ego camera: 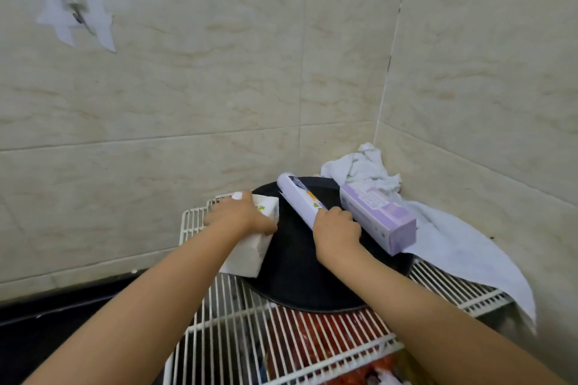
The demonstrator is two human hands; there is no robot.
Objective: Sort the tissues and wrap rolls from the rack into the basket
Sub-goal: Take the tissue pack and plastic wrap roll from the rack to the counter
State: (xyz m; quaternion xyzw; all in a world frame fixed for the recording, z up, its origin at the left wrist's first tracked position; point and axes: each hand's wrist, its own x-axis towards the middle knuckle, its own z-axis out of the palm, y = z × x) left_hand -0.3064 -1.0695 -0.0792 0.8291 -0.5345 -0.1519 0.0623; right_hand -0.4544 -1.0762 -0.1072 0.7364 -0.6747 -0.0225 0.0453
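Note:
A white wire rack (237,306) stands in the tiled corner. My left hand (240,216) grips a white tissue pack (247,253) at the rack's left edge, next to a round black tray (297,275). My right hand (336,228) is closed around the near end of a white wrap roll (300,197) that lies across the tray. Just right of the roll lies a long purple wrap box (378,216), its near end sticking over the tray's rim. No basket is in view.
A crumpled white cloth (438,234) fills the corner behind the tray and hangs over the rack's right side. Red packages (316,341) show through the wires on a lower shelf. A metal hook (75,12) is taped to the left wall.

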